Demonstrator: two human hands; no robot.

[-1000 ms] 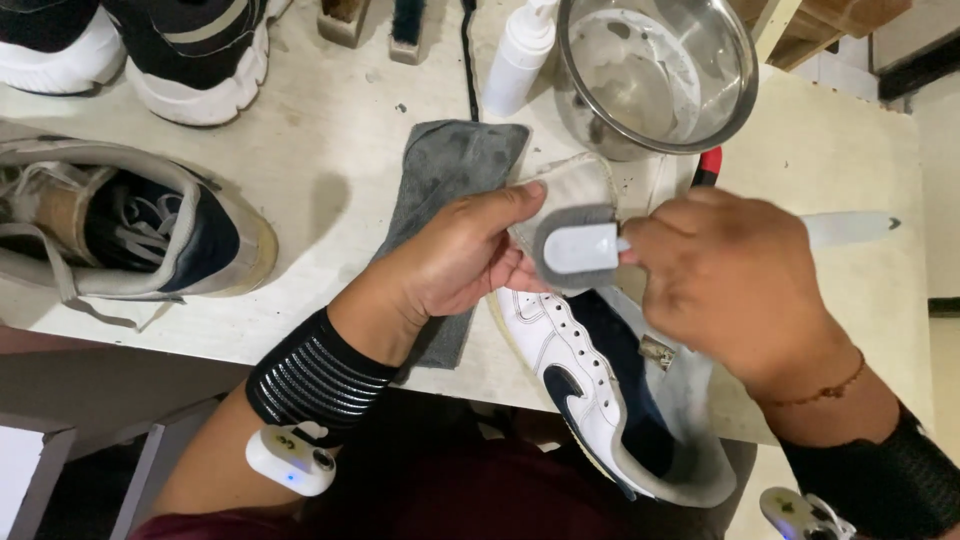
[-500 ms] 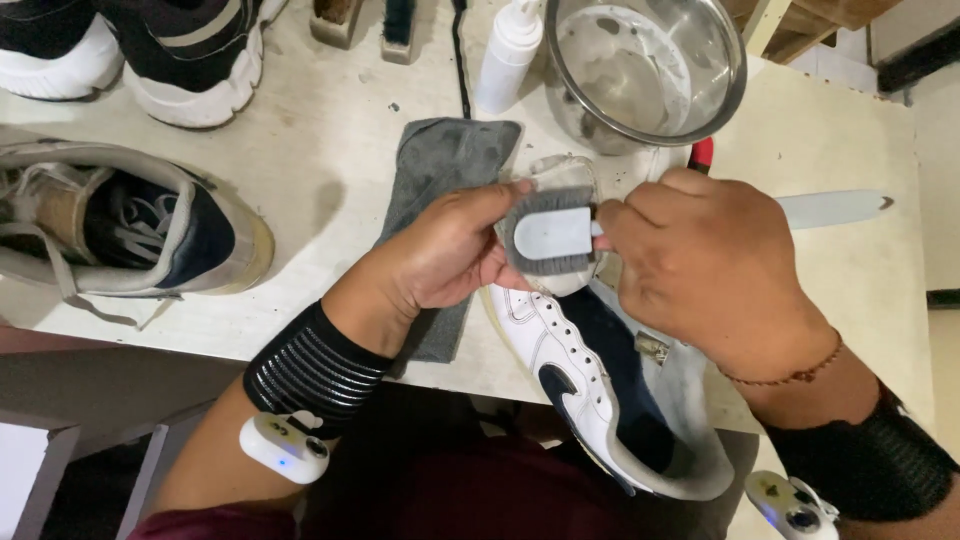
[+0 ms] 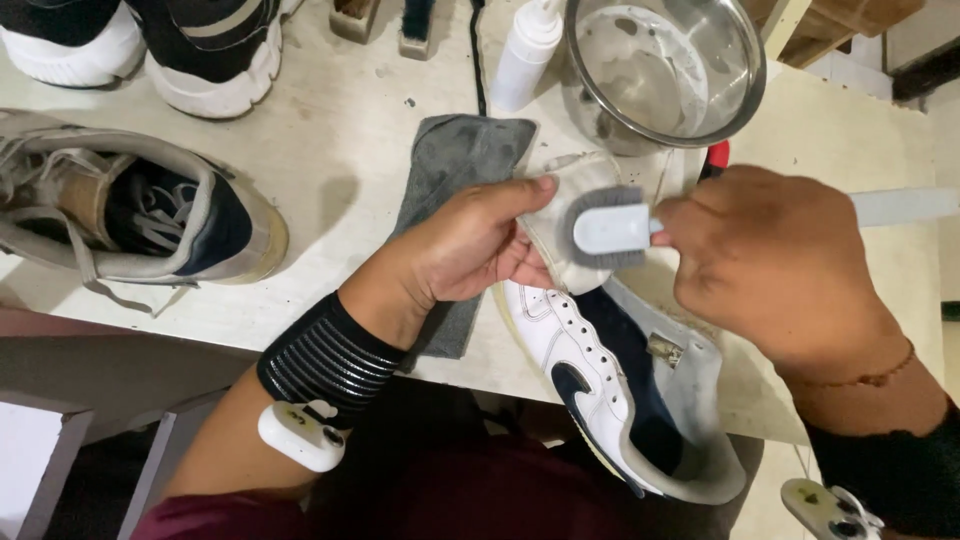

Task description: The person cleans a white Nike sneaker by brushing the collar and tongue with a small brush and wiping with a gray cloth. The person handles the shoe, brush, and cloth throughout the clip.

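Observation:
My left hand (image 3: 470,245) grips the toe of a white and navy sneaker (image 3: 600,375) that lies over the table's near edge, heel toward me. My right hand (image 3: 785,270) holds a pale brush with grey bristles (image 3: 612,230) by its long handle. The brush head rests on the sneaker's toe, right beside my left thumb. A grey cloth (image 3: 450,200) lies under my left hand.
A worn beige and navy shoe (image 3: 140,215) lies at the left, two black and white shoes (image 3: 150,45) at the far left. A steel bowl (image 3: 665,65), a white bottle (image 3: 525,50) and two brushes (image 3: 385,20) stand at the back of the table (image 3: 330,130).
The brush head slid left across the toe and then back to the right. My left hand kept its grip on the sneaker.

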